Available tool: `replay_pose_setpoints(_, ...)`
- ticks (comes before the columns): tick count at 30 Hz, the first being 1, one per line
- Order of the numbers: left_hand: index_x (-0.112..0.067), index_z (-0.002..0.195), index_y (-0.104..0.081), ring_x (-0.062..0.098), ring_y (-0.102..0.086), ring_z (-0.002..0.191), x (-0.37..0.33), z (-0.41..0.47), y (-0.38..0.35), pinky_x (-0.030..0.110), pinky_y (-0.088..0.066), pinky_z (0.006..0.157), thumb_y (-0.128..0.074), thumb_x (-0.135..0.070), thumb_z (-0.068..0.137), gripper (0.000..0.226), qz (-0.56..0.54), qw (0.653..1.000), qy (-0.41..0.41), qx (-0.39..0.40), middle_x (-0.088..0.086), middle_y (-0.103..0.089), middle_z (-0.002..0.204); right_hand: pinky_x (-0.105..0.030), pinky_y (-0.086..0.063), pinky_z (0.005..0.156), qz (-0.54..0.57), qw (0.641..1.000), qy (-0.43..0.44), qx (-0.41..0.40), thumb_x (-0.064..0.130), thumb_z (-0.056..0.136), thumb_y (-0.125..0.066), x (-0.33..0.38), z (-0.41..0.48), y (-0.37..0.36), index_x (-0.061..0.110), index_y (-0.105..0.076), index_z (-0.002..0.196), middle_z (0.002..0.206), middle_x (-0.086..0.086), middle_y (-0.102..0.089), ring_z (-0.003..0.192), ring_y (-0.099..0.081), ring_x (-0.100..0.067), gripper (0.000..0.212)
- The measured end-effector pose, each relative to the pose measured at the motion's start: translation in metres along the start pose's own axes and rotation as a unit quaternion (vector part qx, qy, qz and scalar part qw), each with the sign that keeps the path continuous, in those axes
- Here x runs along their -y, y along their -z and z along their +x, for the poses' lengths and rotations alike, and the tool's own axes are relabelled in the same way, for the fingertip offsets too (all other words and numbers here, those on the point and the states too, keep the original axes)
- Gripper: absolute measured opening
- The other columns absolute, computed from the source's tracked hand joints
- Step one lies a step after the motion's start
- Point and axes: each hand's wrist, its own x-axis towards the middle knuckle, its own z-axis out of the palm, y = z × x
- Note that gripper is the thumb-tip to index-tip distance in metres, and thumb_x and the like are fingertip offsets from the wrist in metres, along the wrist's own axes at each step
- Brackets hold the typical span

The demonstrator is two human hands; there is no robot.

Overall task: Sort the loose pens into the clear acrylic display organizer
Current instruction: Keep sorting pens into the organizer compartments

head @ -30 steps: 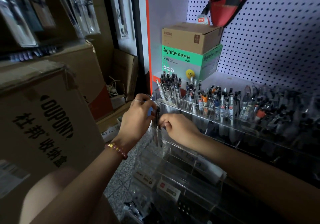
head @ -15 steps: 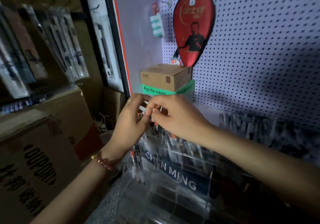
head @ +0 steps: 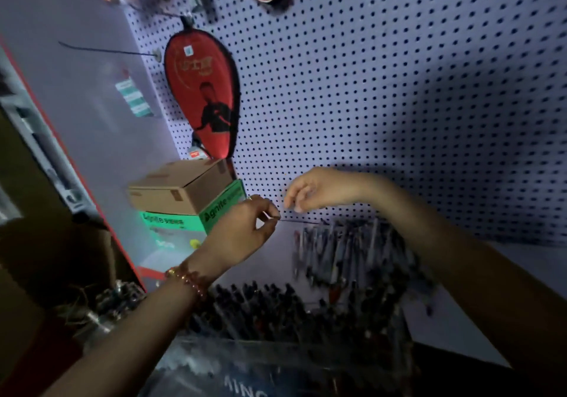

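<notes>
Head view. The left hand [head: 242, 231], with a pink beaded bracelet [head: 187, 277] at its wrist, is raised above the display. It pinches the near end of a slim dark pen [head: 302, 221] between thumb and forefinger tips [head: 274, 215], the other fingers curled under.

The pen is very thin, rod-like and uniformly dark. It is blurred, so cap, clip and tip cannot be made out, and it may be a bare refill. Its long axis lies almost level, running from the pinch toward 3 o'clock. The free end dips slightly and ends just over the back row of stored pens.

The right hand [head: 319, 189] hangs at about 1 o'clock from the left, near the pen but apart from it. Its fingers droop loosely curled and nothing is seen in them. The left hand has the pen; the right is the nearer to its free end.

At 5 to 6 o'clock from the left hand stands the clear acrylic display organizer [head: 276, 363], its stepped rows packed with upright stored pens [head: 352, 252]. The coming move probably calls for turning the pen from level to upright and lowering it toward 5 o'clock. Which compartment has room cannot be told.

The organizer rests on a white bench [head: 460, 320] before a white perforated pegboard [head: 399, 90]. A red paddle-shaped zip case [head: 202, 96] hangs at 11 o'clock. A brown cardboard box [head: 181, 188] sits on a green carton [head: 221, 212] at 9 o'clock.
</notes>
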Motion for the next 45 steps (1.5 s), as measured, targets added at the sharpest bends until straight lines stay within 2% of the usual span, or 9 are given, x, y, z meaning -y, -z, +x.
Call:
replay_pose_setpoints(8,-0.025,0.085,-0.063,0.007,-0.058,0.084,0.016,0.004,-0.036,0.028,-0.047,0.074,-0.056,-0.015,0.091,0.013,0.033,0.998,0.041,0.046,-0.008,-0.064,0.091,-0.034,-0.042,0.102,-0.15,0.98,-0.043,0.124,-0.013,0.085,-0.048,-0.108,0.011,-0.036,0.022,-0.06,0.127,0.142,0.002,-0.047,0.129,-0.045,-0.018,0.057)
replay_pose_setpoints(15,-0.025,0.083,-0.063,0.008,-0.059,0.084,0.011,0.002,-0.035,0.034,-0.051,0.075,-0.056,-0.016,0.091,0.014,0.034,0.997,0.053,0.046,-0.009,-0.065,0.088,-0.007,-0.031,0.07,-0.146,0.979,0.001,0.144,-0.004,0.089,-0.052,-0.094,0.016,-0.049,0.003,-0.059,0.118,0.116,-0.003,-0.049,0.103,-0.044,-0.013,0.031)
replay_pose_setpoints(20,-0.02,0.081,-0.067,0.002,-0.06,0.08,0.008,0.001,-0.036,0.033,-0.052,0.074,-0.056,-0.013,0.09,0.016,0.013,0.998,0.054,0.04,-0.01,-0.067,0.083,-0.033,-0.046,0.083,-0.132,0.986,0.016,0.098,-0.006,0.086,-0.05,-0.095,0.02,-0.052,0.008,-0.061,0.086,0.087,0.003,-0.056,0.081,-0.053,-0.015,0.018)
replay_pose_setpoints(27,-0.012,0.082,-0.066,0.015,-0.062,0.079,0.005,0.002,-0.033,0.038,-0.05,0.074,-0.052,-0.02,0.095,0.021,-0.028,0.997,0.069,-0.003,0.001,-0.068,0.082,-0.032,-0.049,0.079,-0.076,0.996,0.023,-0.046,-0.019,0.082,-0.045,-0.086,0.013,-0.043,-0.001,-0.071,0.098,0.07,0.012,-0.054,0.066,-0.054,-0.007,0.035)
replay_pose_setpoints(31,-0.012,0.089,-0.063,0.014,-0.064,0.083,-0.001,0.001,-0.026,0.032,-0.047,0.072,-0.044,-0.02,0.099,0.022,-0.102,0.99,0.093,-0.034,-0.003,-0.068,0.087,-0.018,-0.03,0.102,-0.05,0.986,0.084,-0.138,-0.017,0.083,-0.048,-0.051,0.007,-0.026,0.009,-0.07,0.1,0.079,0.006,-0.048,0.069,-0.046,-0.006,0.039)
replay_pose_setpoints(34,-0.011,0.098,-0.063,0.01,-0.067,0.086,-0.014,0.01,-0.013,0.027,-0.048,0.077,-0.034,-0.025,0.103,0.033,-0.274,0.946,0.16,-0.061,-0.003,-0.07,0.091,-0.021,-0.036,0.1,-0.046,0.975,0.154,-0.153,-0.017,0.08,-0.052,-0.004,0.003,-0.019,0.016,-0.069,0.103,0.096,-0.003,-0.056,0.091,-0.054,-0.014,0.043)
replay_pose_setpoints(37,-0.017,0.086,-0.059,0.007,-0.067,0.068,-0.032,0.011,0.012,0.031,-0.051,0.072,-0.027,-0.033,0.104,0.041,-0.532,0.82,0.199,-0.067,-0.006,-0.068,0.068,-0.02,-0.042,0.09,-0.049,0.962,0.233,-0.134,-0.012,0.08,-0.058,0.043,-0.003,-0.024,0.013,-0.063,0.106,0.104,0.009,-0.05,0.1,-0.052,-0.004,0.036)
replay_pose_setpoints(40,-0.016,0.085,-0.065,0.013,-0.067,0.078,-0.039,-0.01,0.044,0.03,-0.058,0.068,-0.027,-0.039,0.102,0.047,-0.672,0.718,0.182,-0.019,0.004,-0.069,0.083,-0.007,-0.035,0.078,-0.069,0.95,0.28,-0.117,-0.01,0.079,-0.059,0.074,-0.006,-0.043,0.011,-0.055,0.1,0.098,0.019,-0.043,0.091,-0.044,0.01,0.03)
replay_pose_setpoints(45,-0.014,0.097,-0.067,0.013,-0.067,0.093,-0.022,-0.049,0.075,0.033,-0.051,0.087,-0.042,-0.034,0.091,0.033,-0.681,0.701,0.207,-0.044,0.002,-0.07,0.104,-0.002,-0.033,0.073,-0.138,0.95,0.277,-0.05,-0.018,0.076,-0.052,0.114,-0.006,-0.073,0.01,-0.055,0.107,0.101,0.011,-0.042,0.09,-0.039,0.02,0.041)
